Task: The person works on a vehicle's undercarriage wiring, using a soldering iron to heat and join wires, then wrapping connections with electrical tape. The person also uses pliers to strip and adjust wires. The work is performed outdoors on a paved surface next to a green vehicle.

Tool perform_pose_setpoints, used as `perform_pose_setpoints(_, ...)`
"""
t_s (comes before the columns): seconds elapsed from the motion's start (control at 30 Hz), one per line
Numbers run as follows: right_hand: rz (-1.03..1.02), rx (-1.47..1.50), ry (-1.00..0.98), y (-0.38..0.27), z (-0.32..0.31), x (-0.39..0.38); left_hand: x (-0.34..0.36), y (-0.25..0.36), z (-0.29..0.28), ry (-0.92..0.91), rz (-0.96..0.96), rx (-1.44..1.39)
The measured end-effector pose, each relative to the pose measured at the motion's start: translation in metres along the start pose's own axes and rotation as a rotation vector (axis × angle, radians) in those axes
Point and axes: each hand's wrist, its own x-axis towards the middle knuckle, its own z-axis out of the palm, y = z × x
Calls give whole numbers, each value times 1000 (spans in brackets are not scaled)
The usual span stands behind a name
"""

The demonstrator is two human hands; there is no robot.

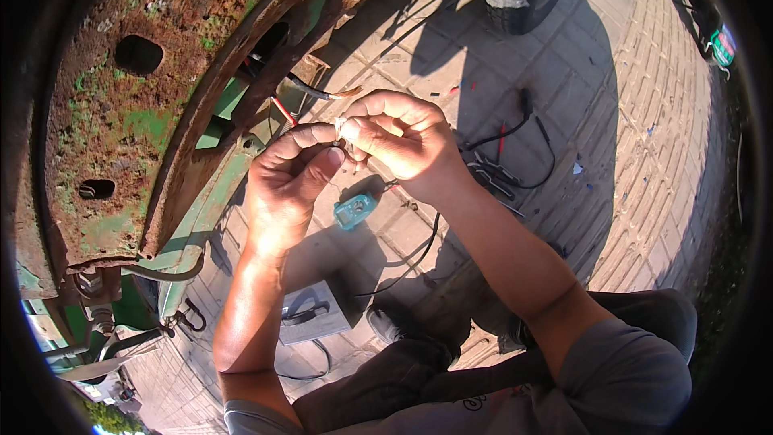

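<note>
My left hand (286, 173) and my right hand (407, 141) meet fingertip to fingertip, both closed in a pinch. A small pale bit shows between the fingertips; the fingers cover most of it, so its kind is unclear. A red wire (283, 109) comes out from the rusty green metal frame (145, 125) and runs down to the fingers of my left hand, where its end is hidden. Just above, a dark cable (306, 87) sticks out of the frame, its bare copper strands (346, 93) reaching close to my right knuckles.
Below my hands, a teal handheld meter (354, 211) lies on the paving (644, 193). A grey box with a black handle (310, 314) stands near my feet. Tools and black leads (495, 173) lie to the right. A tyre (523, 0) stands at the far side.
</note>
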Motion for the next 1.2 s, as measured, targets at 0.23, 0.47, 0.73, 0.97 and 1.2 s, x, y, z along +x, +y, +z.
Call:
perform_pose_setpoints(0.23, 6, 51, 14, 3, -2, -1, 4, -6, 3, -50, 40, -180)
perform_pose_setpoints(0.47, 20, 75, 23, 3, -1, -3, 6, -10, 1, -87, 57, -278)
perform_pose_setpoints(0.73, 51, 71, -31, 4, -5, -2, 8, -12, -4, -100, 51, -265)
perform_pose_setpoints(0.97, 24, 54, 11, 11, -2, -3, 8, -11, 6, 19, 37, -172)
perform_pose_setpoints(1.2, 59, -30, 107, 14, 1, -2, 13, -13, 14, 44, 93, -251)
